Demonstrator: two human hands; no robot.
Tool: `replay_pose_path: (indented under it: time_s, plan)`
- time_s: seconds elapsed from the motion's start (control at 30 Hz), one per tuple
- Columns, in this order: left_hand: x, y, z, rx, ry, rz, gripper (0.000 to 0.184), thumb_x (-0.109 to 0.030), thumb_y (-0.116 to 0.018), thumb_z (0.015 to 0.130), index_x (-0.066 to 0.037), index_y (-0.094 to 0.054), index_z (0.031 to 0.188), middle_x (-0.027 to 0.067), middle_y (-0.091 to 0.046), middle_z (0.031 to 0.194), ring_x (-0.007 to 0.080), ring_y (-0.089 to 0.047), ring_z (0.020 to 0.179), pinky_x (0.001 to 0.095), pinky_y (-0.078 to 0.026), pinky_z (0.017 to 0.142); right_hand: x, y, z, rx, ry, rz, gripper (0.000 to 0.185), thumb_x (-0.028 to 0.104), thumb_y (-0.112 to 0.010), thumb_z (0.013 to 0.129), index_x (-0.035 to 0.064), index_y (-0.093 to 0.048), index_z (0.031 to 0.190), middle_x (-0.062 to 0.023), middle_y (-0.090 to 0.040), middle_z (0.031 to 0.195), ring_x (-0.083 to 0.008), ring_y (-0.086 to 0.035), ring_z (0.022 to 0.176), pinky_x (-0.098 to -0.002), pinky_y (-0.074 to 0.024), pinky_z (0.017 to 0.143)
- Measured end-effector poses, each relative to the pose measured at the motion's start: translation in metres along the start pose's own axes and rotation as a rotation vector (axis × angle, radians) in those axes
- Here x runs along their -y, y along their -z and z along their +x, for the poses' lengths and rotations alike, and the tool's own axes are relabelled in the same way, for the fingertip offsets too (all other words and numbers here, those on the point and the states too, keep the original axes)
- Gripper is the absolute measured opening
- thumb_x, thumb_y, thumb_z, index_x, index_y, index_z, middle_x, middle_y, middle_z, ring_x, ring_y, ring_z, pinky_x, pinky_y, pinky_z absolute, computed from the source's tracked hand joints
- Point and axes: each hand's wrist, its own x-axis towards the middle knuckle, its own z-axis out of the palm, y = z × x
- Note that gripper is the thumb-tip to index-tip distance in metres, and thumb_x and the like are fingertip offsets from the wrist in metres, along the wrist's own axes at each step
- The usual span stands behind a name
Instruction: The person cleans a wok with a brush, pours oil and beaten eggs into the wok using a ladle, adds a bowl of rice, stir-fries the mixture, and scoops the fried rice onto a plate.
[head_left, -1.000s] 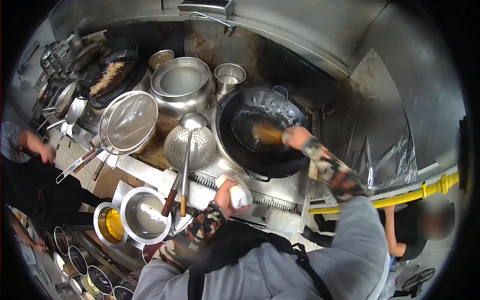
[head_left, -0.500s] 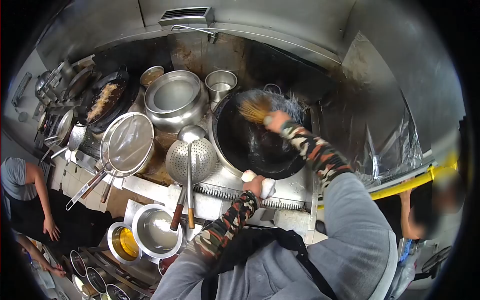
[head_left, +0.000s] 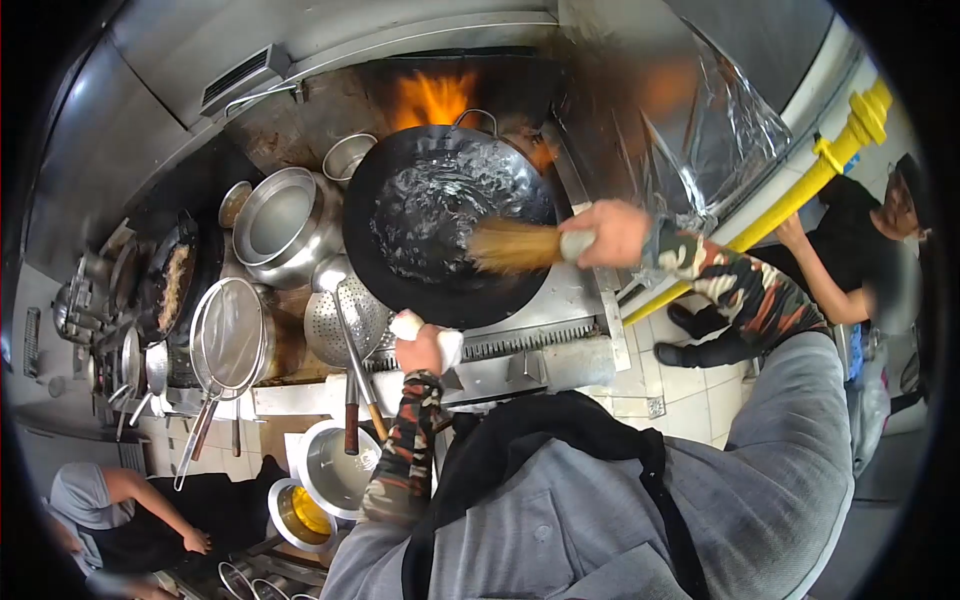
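A large black wok (head_left: pixel 385 285) sits on the stove, with clear water (head_left: pixel 440 190) swirling inside it. My right hand (head_left: pixel 612 235) is closed around the handle of a bamboo wok brush (head_left: pixel 515 246). The brush's bristles are over the right part of the wok and blurred; whether they touch the metal I cannot tell. At the wok's near left edge, my left hand (head_left: pixel 418 353) is wrapped around a folded white cloth (head_left: pixel 449 346). Any wok handle under that cloth is hidden.
Flames (head_left: pixel 435 98) rise behind the wok. Left of it stand a steel pot (head_left: pixel 325 225), a perforated skimmer (head_left: pixel 335 325), a ladle (head_left: pixel 330 275) and a mesh strainer (head_left: pixel 228 335). A yellow pipe (head_left: pixel 760 225) runs at right, with a person (head_left: pixel 840 240) beyond it. Another person (head_left: pixel 130 510) is at lower left.
Flames now show behind the wok, and its far side looks lifted. The brush has moved from the far rim toward me and right. The camera view has turned.
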Motion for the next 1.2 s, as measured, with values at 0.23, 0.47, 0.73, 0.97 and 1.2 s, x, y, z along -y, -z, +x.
replay_pose_path:
  time_s: [0.23,0.47,0.73,0.97,1.2]
  plan:
    - [-0.024,0.047,-0.003,-0.102,-0.09,0.165,0.033,-0.02,-0.063,0.067,0.007,-0.065,0.087,0.0212,-0.068,0.083,0.0347,-0.066,0.083,0.0388,-0.049,0.078,-0.042,-0.008,-0.012,0.125,-0.198,-0.089,0.05,0.025,-0.07,0.067,0.0086,-0.065,0.114,-0.0191,-0.067,0.101,-0.0322,-0.065,0.092,-0.0361,-0.0498,0.086]
    - [-0.049,0.086,0.005,-0.052,-0.265,0.193,0.03,-0.019,-0.063,0.067,0.004,-0.065,0.086,0.0187,-0.068,0.08,0.0317,-0.067,0.079,0.0379,-0.05,0.074,-0.088,0.01,-0.004,-0.312,-0.222,0.171,0.055,0.023,-0.072,0.067,0.0049,-0.062,0.118,-0.0181,-0.065,0.11,-0.0288,-0.064,0.101,-0.0309,-0.0459,0.093]
    - [-0.101,0.101,0.01,-0.009,-0.49,0.452,0.033,-0.019,-0.061,0.069,0.004,-0.06,0.093,0.023,-0.065,0.085,0.0391,-0.065,0.083,0.0415,-0.05,0.076,-0.101,-0.076,0.019,-0.375,-0.36,0.3,0.06,0.025,-0.072,0.071,0.0081,-0.057,0.126,-0.0165,-0.066,0.11,-0.0269,-0.066,0.094,-0.0321,-0.0504,0.086]
    - [-0.145,0.092,-0.009,-0.04,-0.669,0.659,0.035,-0.02,-0.063,0.07,0.0,-0.058,0.098,0.0231,-0.064,0.086,0.0421,-0.061,0.084,0.0469,-0.048,0.076,-0.098,-0.112,-0.011,-0.267,-0.465,0.411,0.067,0.027,-0.067,0.08,0.0071,-0.042,0.139,-0.022,-0.061,0.117,-0.0307,-0.062,0.103,-0.0357,-0.0499,0.087]
    - [-0.143,0.079,-0.069,-0.07,-0.995,0.783,0.053,-0.027,-0.068,0.075,0.007,-0.05,0.111,0.0242,-0.06,0.088,0.0428,-0.059,0.081,0.0482,-0.048,0.072,-0.071,-0.189,-0.047,-0.615,-0.517,0.559,0.062,0.024,-0.065,0.085,-0.0006,-0.041,0.136,-0.0274,-0.057,0.121,-0.0301,-0.057,0.115,-0.0313,-0.041,0.097]
